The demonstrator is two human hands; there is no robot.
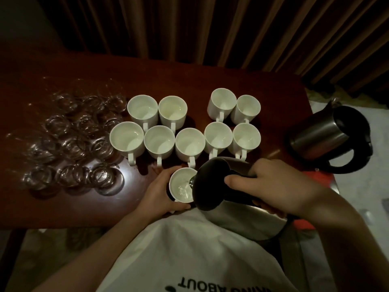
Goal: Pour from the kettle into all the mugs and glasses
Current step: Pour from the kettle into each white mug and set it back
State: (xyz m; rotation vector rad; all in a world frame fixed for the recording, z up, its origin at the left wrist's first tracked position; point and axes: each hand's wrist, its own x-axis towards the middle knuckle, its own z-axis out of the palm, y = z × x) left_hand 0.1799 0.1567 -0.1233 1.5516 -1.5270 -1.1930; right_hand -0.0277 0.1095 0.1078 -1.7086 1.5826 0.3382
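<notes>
Pouring at the near edge of the dark wooden surface [210, 76], a person in a white printed shirt [189, 249] tips a steel kettle [221, 186] with the right hand [271, 182], its grip wrapped round the kettle's handle, spout down over a white mug [182, 185]. The left hand [160, 192] grips that mug's side, fingers curled round it, and water shows inside it. Just beyond, five white mugs [190, 142] stand in a row with handles toward the near edge, and four more [172, 108] sit behind them in two pairs. A cluster of clear glasses [73, 142] fills the surface's left end, some close to the near edge. Off the right edge, a second kettle [330, 138] with a black handle rests on something pale. Dark pleated curtains [210, 28] hang past the far edge.
</notes>
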